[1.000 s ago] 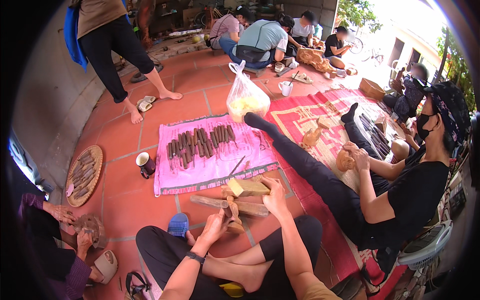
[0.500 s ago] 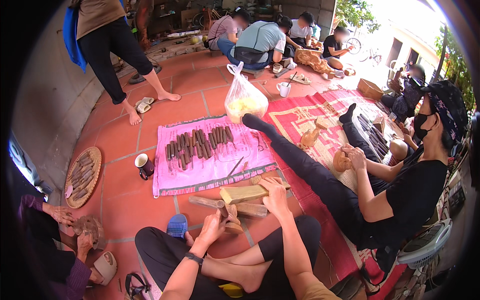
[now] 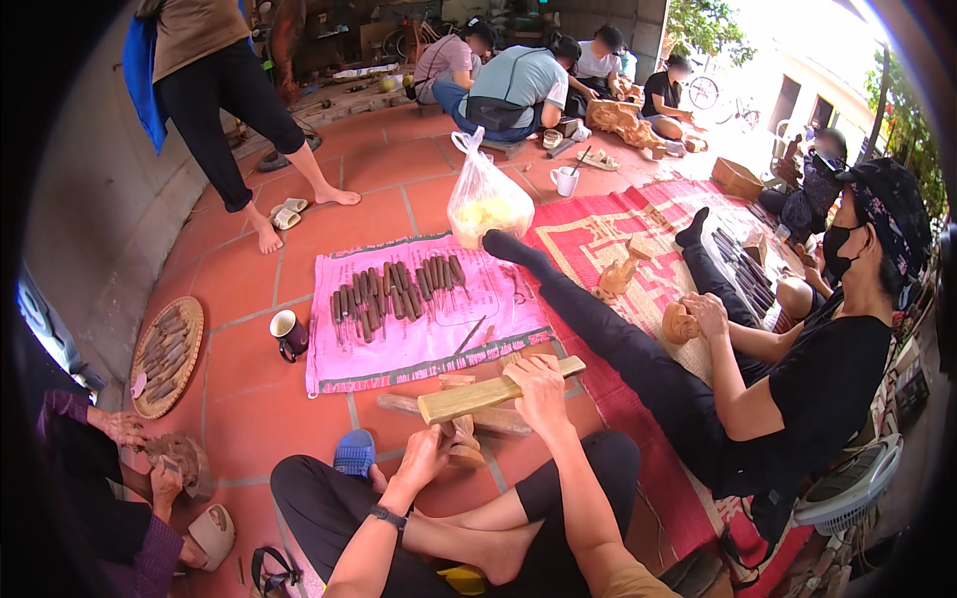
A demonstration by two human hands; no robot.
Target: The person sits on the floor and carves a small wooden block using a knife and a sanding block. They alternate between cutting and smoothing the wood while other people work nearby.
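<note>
My right hand is wrapped round a long, flat-sided wooden bar, whose left end is over the butt of a chisel. My left hand is closed on that chisel's round wooden handle; its blade is hidden. Just right of my left hand stands a small carved wood piece, partly covered by hand and bar. Whether the bar touches the handle, I cannot tell. Lengths of wood lie on the tiles behind the carving.
Rows of wooden-handled chisels lie on a pink cloth ahead. A mug stands left of it, near a round basket tray. A seated person's leg stretches across the red mat at right. Another person's hands work at left.
My right hand has brought the wooden bar left and downward, so its end now covers the top of the chisel handle. My left hand has stayed nearly in place.
</note>
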